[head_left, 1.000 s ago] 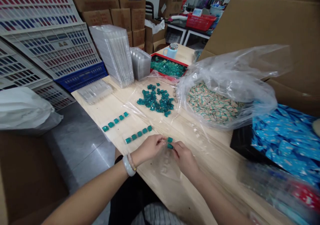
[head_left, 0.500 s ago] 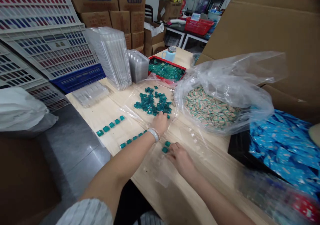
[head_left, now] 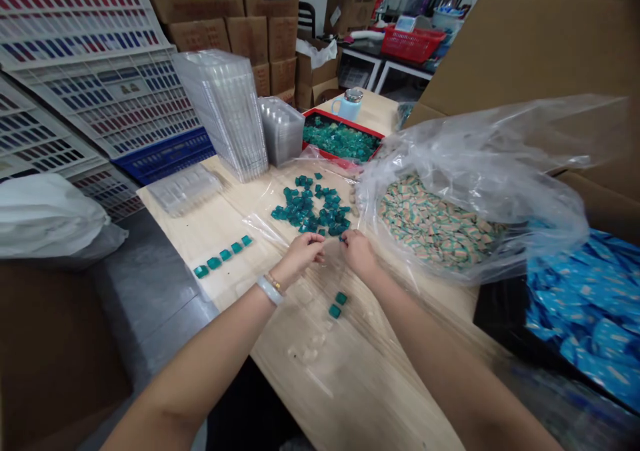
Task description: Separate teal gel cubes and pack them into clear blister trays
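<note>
My left hand (head_left: 304,256), with a pale bracelet and a beaded one at the wrist, is closed in a pinch near the loose heap of dark green cubes (head_left: 306,216). Level with it, my right hand (head_left: 359,252) is closed too; a dark green bit shows at its fingertips, too small to name. A pale, see-through, blurred sheet (head_left: 331,253) shows between the hands. Two green cubes (head_left: 335,311) lie below my right hand. Off to the left, several more form a slanted row (head_left: 225,255). Clear plastic (head_left: 313,354) covers part of the wooden tabletop.
Stacked clear trays (head_left: 227,117) stand at the back left beside a red-rimmed tray (head_left: 345,161) of green pieces and a blue mug (head_left: 350,107). At right are a plastic bag (head_left: 465,134) of small packets and a black box (head_left: 500,311) of blue wrappers.
My left hand has drawn back from the green heap, down and left. My right hand has left the two cubes and moved up, close to the left. The nearer cube row is now hidden.
</note>
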The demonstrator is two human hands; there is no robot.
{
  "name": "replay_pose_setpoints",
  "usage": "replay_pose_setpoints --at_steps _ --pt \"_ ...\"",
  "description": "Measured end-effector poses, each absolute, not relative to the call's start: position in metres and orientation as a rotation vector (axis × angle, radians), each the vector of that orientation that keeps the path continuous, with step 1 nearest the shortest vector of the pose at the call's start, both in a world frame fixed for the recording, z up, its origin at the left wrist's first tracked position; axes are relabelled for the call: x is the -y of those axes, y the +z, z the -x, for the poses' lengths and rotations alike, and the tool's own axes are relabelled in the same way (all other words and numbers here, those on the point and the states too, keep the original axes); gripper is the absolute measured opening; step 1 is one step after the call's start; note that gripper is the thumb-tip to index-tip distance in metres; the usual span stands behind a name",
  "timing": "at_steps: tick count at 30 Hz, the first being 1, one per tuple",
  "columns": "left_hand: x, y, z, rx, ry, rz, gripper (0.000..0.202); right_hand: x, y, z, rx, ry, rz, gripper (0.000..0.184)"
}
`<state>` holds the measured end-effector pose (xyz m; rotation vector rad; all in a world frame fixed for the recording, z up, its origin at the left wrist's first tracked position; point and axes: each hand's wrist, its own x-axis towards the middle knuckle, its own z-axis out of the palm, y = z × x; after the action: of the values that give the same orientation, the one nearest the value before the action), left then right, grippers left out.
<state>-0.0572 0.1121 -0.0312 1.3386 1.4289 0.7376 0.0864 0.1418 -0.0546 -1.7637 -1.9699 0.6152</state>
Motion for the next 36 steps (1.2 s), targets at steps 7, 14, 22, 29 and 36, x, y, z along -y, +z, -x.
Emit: replay_pose_setpoints --at_steps 7,14,22,29,36 --pt "-0.107 -0.028 0.047 -1.143 0.945 -0.785 0.022 -0.135 -0.032 -0.091 1.783 1.024 1.627 0.004" --pt "-0.103 -0.028 0.049 -0.922 1.029 -0.754 0.023 -0.102 -0.011 -0.081 0.931 1.768 1.088 0.022" --pt "-0.1 -0.022 0.055 -0.857 0.943 -0.686 0.024 -0.09 -0.017 -0.068 1.115 1.418 1.159 0.017" --pt "-0.105 0.001 0.058 -0.967 1.031 -0.314 0.021 -0.179 0.04 -0.077 1.808 0.326 1.37 0.009" --pt "-0.096 0.006 0.074 -0.966 1.126 -0.499 0.017 -0.243 0.076 -0.075 1.915 0.415 1.337 0.01"
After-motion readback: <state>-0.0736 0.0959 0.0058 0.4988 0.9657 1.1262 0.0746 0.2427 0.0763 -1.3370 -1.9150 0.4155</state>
